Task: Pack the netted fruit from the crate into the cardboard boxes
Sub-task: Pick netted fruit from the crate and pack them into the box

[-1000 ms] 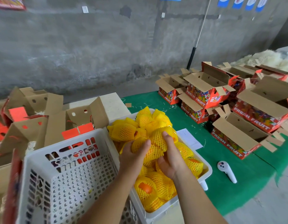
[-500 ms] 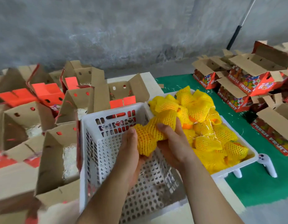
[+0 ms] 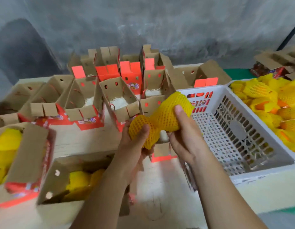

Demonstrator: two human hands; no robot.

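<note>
No box print is readable; left of the white crate (image 3: 226, 129), the left hand (image 3: 135, 142) and right hand (image 3: 184, 134) each grip 1 netted fruit (image 3: 160, 119)

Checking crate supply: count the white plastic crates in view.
2: an empty white crate right of the hands, and a second crate further right, heaped with netted fruit. More may lie out of frame.

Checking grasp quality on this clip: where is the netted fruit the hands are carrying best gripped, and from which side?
The netted fruit is two bulges joined by a pinched waist. Cup each bulge from beneath and the sides, as the left hand and right hand do; a grip on the thin waist would likely let the ends sag.
</note>
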